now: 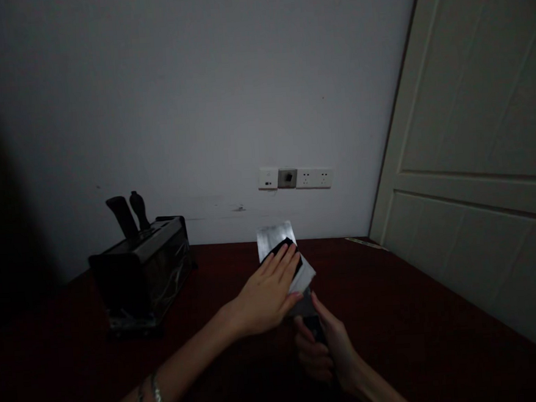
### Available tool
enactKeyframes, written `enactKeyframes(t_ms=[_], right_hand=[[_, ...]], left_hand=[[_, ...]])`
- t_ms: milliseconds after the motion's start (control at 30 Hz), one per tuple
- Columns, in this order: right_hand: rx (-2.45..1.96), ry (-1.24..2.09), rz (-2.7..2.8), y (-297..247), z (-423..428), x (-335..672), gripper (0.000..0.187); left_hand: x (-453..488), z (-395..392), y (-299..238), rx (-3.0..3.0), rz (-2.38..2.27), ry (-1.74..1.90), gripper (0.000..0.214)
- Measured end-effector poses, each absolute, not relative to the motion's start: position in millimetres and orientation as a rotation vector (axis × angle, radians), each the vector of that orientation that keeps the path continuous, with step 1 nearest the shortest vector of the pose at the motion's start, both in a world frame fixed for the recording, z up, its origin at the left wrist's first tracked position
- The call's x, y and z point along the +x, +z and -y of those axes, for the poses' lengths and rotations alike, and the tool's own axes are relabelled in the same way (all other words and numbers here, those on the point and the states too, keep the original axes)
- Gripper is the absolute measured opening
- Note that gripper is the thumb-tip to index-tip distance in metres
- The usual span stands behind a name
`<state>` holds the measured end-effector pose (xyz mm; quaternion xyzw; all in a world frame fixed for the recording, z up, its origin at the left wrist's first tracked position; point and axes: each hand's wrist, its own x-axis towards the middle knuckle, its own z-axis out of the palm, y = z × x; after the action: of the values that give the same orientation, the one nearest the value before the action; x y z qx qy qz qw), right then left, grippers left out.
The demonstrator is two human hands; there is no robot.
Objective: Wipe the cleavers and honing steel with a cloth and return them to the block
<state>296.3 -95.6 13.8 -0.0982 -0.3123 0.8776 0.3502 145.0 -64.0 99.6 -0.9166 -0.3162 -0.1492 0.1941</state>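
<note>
A broad metal cleaver point(275, 236) points away from me, its shiny blade catching the light. My right hand point(326, 347) is wrapped around its black handle point(314, 327). Across the blade lies a thin sheet point(304, 277), dark on one part and pale on another; whether it is cloth or paper I cannot tell. My left hand point(269, 293) holds this sheet against the blade, with its fingers straight and close together and the thumb near the sheet's lower edge. Much of the blade is hidden under the sheet and the fingers.
A dark knife block point(162, 257) stands on the left of the dark red table point(243, 374), with two black handles point(131, 216) sticking up from it. White sockets point(315, 178) are set in the wall behind. A pale panelled door point(475, 211) borders the right side.
</note>
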Motion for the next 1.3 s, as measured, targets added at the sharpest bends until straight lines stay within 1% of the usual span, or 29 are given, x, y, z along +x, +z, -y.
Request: enactKeyframes(t_ms=[133,500,800,1100,1300], right_hand=[[-0.189,2.263,0.824,15,92,299,0.055],[-0.26,2.372,0.852,5,99,288,0.059],[-0.192,2.254,0.83,10,93,298,0.055],[-0.263,2.35,0.844,7,101,293,0.056],[-0.149,2.313,0.853,13,97,297,0.055]], left_hand=[[150,71,97,-2.566,0.856,-0.423,0.06],[126,39,108,-2.407,1.075,-0.581,0.061],[142,61,98,-2.487,0.911,-0.481,0.062],[122,42,117,-2.376,1.082,-0.57,0.062],[133,56,112,-2.404,1.008,-0.564,0.06]])
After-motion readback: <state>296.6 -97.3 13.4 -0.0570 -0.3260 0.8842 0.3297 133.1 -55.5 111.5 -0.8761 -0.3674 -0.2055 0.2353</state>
